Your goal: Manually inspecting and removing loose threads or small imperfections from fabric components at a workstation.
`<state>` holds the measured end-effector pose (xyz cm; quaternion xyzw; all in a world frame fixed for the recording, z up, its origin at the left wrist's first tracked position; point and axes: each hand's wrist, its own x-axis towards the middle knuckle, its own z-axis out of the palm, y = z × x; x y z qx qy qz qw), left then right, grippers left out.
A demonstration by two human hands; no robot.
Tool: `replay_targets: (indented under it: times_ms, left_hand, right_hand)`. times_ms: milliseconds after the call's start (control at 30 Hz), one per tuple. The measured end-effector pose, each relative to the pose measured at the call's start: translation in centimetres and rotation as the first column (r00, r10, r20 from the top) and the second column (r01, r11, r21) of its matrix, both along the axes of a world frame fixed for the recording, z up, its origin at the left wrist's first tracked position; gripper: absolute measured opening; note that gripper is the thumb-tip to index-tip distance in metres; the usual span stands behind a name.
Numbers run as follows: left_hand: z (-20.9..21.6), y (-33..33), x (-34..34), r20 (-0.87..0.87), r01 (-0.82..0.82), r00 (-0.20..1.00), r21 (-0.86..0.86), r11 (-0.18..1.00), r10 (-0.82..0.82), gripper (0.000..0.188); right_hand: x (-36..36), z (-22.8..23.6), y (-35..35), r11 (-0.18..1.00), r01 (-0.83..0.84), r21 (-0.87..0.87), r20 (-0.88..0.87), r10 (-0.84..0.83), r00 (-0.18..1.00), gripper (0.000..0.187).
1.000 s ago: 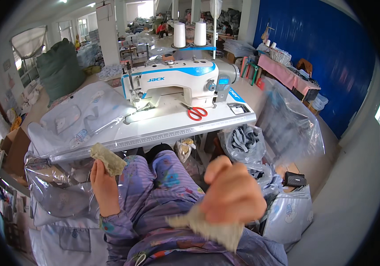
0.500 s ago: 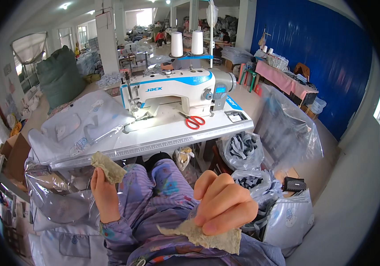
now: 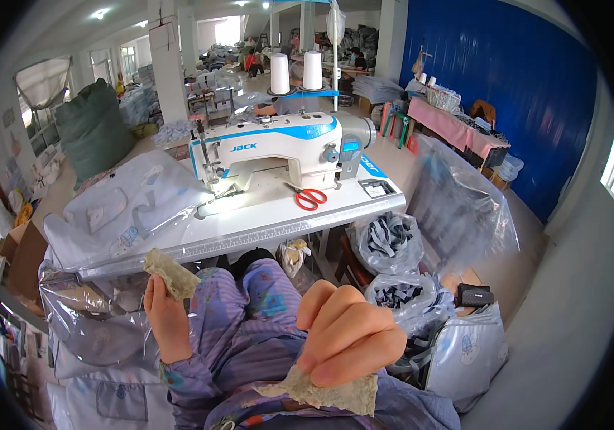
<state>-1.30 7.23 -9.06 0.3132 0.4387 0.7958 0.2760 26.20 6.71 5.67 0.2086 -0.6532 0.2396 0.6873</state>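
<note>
My left hand [image 3: 167, 322] is raised over the left side of my lap, closed on a torn, pale greenish, thin piece that looks like flatbread [image 3: 171, 274]. The piece stands up above its fingertips. Closer and larger in view, my right hand [image 3: 353, 333] pinches another torn piece of the same look [image 3: 332, 393] between thumb and fingers. That piece hangs below the fingertips, in front of my purple patterned clothing [image 3: 250, 358]. The two pieces are apart. Both hands are away from the sewing machine [image 3: 267, 147] on the table ahead.
Red-handled scissors [image 3: 310, 198] lie on the white machine table [image 3: 250, 233]. Pale printed fabric under clear plastic [image 3: 128, 201] covers its left end. Bags of dark and grey strips [image 3: 389, 240] stand at the right, by a black wallet-like case [image 3: 474, 295]. A cardboard box [image 3: 27, 258] is far left.
My right hand and its piece have moved slightly left and down. My left hand has hardly moved, still holding its piece. The whole view has shifted a little.
</note>
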Motion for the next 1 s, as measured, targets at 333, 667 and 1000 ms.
replay_targets:
  times_ms: [333, 667, 1000]
  left_hand:
    - [0.1, -0.3, 0.3, -0.511, -0.227, 0.842, -0.043, 0.973, 0.174, 0.030]
    - [-0.1, 0.5, -0.5, 0.107, 0.080, 0.990, 0.085, 0.993, -0.089, 0.035]
    - [1.2, -0.5, 0.4, 0.014, 0.047, 0.999, 0.016, 0.999, -0.048, 0.031]
  right_hand:
    - [0.0, -0.1, 0.0, 1.000, -0.025, -0.001, 0.008, 0.025, 1.000, 0.018]
    - [-0.2, 0.5, -0.7, 1.000, -0.011, -0.006, 0.072, 0.011, 0.997, 0.007]
    - [-0.6, 0.6, -1.2, 0.998, -0.032, -0.049, 0.065, 0.035, 0.997, 0.007]
